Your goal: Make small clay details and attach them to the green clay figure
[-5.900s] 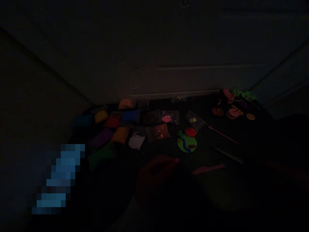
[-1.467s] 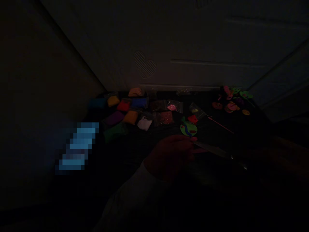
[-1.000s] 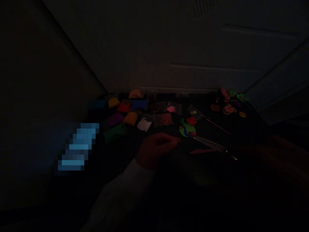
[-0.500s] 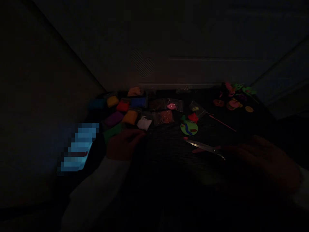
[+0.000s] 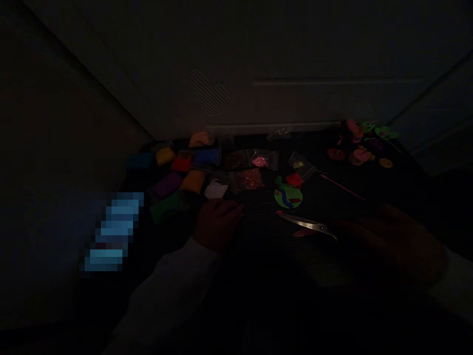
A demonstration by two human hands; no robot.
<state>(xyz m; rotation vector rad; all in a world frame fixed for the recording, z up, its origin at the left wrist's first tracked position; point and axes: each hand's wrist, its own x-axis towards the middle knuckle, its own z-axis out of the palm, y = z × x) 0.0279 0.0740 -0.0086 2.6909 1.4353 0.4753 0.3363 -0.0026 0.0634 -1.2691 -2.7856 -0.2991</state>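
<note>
The scene is very dark. My left hand [image 5: 218,224] is low over the black tabletop, just in front of the white clay packet [image 5: 216,189]. Its fingers are bent and drawn together; whatever they may pinch is too dark to make out. On the right, my right hand [image 5: 402,241] is around the handle end of a pair of scissors [image 5: 305,223], whose grips are lost in shadow. The blades point left, with a small pink bit [image 5: 279,212] at the tip and a pink strip [image 5: 305,232] beside them. Behind lies a green disc [image 5: 283,198] with blue and red pieces on it.
Colored clay packets, among them a purple one [image 5: 168,184] and a blue one [image 5: 207,156], lie left. A lit, pixelated screen [image 5: 114,231] is beyond them. A pink stick [image 5: 343,187] and clay figures [image 5: 360,156] are at right. A wall [image 5: 295,103] rises behind.
My left hand has moved right, away from the green packet to in front of the white one. The scissors and my right hand have shifted slightly left. The view has shifted a little too.
</note>
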